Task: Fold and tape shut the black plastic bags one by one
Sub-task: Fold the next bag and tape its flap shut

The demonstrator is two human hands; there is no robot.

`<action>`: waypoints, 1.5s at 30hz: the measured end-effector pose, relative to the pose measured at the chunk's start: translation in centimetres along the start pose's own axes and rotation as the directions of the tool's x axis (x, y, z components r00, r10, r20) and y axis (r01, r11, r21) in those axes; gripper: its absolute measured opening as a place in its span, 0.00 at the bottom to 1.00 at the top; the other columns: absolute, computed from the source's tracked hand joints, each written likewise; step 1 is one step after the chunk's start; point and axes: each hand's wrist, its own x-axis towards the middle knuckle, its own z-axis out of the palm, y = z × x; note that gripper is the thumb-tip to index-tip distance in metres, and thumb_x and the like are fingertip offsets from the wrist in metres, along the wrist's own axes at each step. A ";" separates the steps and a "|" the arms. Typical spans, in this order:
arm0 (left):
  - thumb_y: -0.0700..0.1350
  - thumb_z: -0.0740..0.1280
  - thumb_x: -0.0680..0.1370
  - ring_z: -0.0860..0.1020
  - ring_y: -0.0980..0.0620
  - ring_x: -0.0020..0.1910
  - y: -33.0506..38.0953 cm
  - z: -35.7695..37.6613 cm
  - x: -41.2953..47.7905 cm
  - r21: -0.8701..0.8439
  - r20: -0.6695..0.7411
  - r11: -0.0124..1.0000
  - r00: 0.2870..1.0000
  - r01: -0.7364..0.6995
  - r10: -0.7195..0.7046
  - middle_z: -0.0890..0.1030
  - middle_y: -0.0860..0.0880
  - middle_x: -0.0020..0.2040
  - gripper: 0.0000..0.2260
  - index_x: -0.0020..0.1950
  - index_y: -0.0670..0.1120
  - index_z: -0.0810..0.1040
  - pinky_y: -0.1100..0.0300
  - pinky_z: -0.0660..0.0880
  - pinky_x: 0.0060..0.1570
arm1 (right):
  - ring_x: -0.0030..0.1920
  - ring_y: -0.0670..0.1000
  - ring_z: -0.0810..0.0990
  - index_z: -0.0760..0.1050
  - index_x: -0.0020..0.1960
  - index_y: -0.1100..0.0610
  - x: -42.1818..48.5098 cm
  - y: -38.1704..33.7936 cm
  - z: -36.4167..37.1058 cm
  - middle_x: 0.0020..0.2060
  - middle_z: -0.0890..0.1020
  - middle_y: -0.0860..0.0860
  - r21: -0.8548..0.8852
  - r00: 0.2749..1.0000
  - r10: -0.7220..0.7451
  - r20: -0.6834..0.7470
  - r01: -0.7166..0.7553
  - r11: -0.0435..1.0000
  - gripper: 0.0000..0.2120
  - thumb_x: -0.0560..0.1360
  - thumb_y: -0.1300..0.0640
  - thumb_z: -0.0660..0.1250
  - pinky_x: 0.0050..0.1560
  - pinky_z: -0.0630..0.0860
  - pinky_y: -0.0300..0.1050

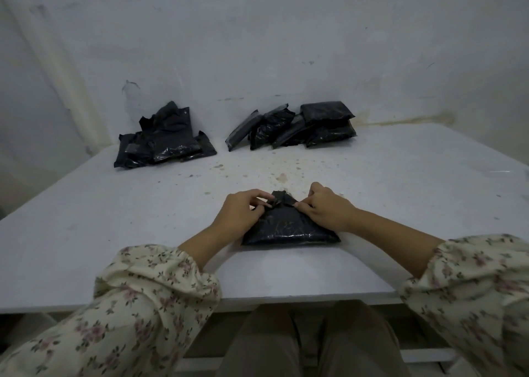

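Bag (289,229) at your 12 o'clock, close in. Left hand (240,213) and right hand (326,209) both pinch far flap (282,199). Risk: slick plastic springs open if you ease pinch before taping.

Left hand (240,212) and right hand (325,208) pinching black bag (289,229), white table (114,233), two bag piles

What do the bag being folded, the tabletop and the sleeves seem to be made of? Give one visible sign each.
The bag: thin plastic film, glossy black; it crinkles and catches highlights. The tabletop: probably painted or laminated board, matt white, flat with stains. The sleeves: soft fabric, cream floral print, gathered in folds.
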 end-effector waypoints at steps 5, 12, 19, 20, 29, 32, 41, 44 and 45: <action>0.40 0.63 0.81 0.81 0.58 0.44 -0.3 -0.9 1.1 -0.212 0.112 0.951 0.973 0.224 -0.204 0.84 0.52 0.43 0.08 0.54 0.49 0.81 0.69 0.75 0.45 | 0.35 0.52 0.71 0.73 0.35 0.68 0.7 -0.5 0.3 0.37 0.69 0.55 0.331 0.984 0.167 -0.060 -0.138 0.934 0.26 0.81 0.48 0.59 0.36 0.68 0.43; 0.38 0.75 0.72 0.77 0.46 0.56 -0.5 -0.7 2.8 -0.238 0.212 0.870 0.897 0.432 -0.387 0.79 0.42 0.53 0.18 0.59 0.44 0.76 0.57 0.73 0.58 | 0.44 0.48 0.76 0.81 0.50 0.59 1.3 -0.9 -0.5 0.38 0.78 0.47 0.651 0.976 0.216 0.037 -0.188 0.736 0.06 0.74 0.58 0.72 0.38 0.71 0.34; 0.44 0.75 0.72 0.76 0.46 0.62 -0.7 -1.4 3.1 -0.238 0.330 0.846 0.859 0.477 -0.392 0.79 0.40 0.60 0.23 0.65 0.44 0.75 0.55 0.70 0.67 | 0.52 0.48 0.77 0.81 0.52 0.58 1.3 0.2 -0.8 0.47 0.81 0.49 0.764 0.973 0.180 0.143 -0.224 0.605 0.12 0.70 0.57 0.76 0.53 0.72 0.38; 0.43 0.75 0.72 0.76 0.46 0.62 -0.8 -1.6 3.1 -0.255 0.351 0.831 0.848 0.495 -0.397 0.79 0.41 0.60 0.23 0.65 0.43 0.75 0.56 0.71 0.66 | 0.54 0.50 0.77 0.81 0.53 0.58 1.4 0.4 -0.8 0.48 0.82 0.51 0.773 0.971 0.180 0.155 -0.233 0.590 0.14 0.69 0.57 0.76 0.56 0.73 0.40; 0.34 0.70 0.74 0.82 0.52 0.42 -0.1 -1.3 3.0 -0.581 0.350 0.652 0.873 0.487 -0.341 0.83 0.44 0.46 0.11 0.56 0.40 0.80 0.65 0.80 0.41 | 0.47 0.53 0.83 0.82 0.51 0.62 1.4 0.4 -0.6 0.48 0.84 0.58 0.918 0.979 0.122 0.164 -0.197 0.343 0.10 0.70 0.63 0.74 0.47 0.79 0.42; 0.37 0.70 0.75 0.83 0.51 0.40 -0.2 -0.8 2.7 -0.630 0.276 0.641 0.898 0.438 -0.343 0.84 0.44 0.45 0.08 0.54 0.41 0.81 0.62 0.81 0.42 | 0.44 0.52 0.83 0.81 0.48 0.60 1.3 0.3 -0.3 0.42 0.84 0.56 0.948 0.987 0.127 0.101 -0.134 0.287 0.07 0.70 0.64 0.74 0.45 0.80 0.42; 0.33 0.69 0.75 0.81 0.56 0.44 -1.2 0.0 1.4 -0.425 -0.139 0.904 0.990 -0.036 -0.026 0.84 0.53 0.42 0.11 0.44 0.50 0.83 0.63 0.77 0.51 | 0.42 0.51 0.76 0.82 0.43 0.56 0.5 1.0 0.2 0.39 0.77 0.60 0.835 0.963 0.022 -0.270 0.222 0.503 0.07 0.72 0.67 0.71 0.46 0.76 0.37; 0.27 0.69 0.72 0.80 0.57 0.43 -2.2 -0.1 1.1 -0.279 -0.187 0.927 0.961 -0.251 0.204 0.82 0.57 0.39 0.20 0.40 0.54 0.83 0.66 0.74 0.48 | 0.41 0.49 0.75 0.82 0.39 0.51 0.4 1.2 0.4 0.39 0.76 0.57 0.704 0.922 -0.067 -0.383 0.337 0.625 0.15 0.72 0.71 0.68 0.45 0.73 0.40; 0.26 0.69 0.70 0.80 0.55 0.42 -2.4 -0.2 1.1 -0.253 -0.185 0.923 0.951 -0.289 0.247 0.82 0.56 0.39 0.21 0.39 0.54 0.84 0.66 0.74 0.46 | 0.41 0.47 0.74 0.82 0.37 0.51 0.4 1.3 0.5 0.38 0.74 0.56 0.681 0.916 -0.098 -0.389 0.357 0.639 0.18 0.71 0.74 0.66 0.43 0.71 0.37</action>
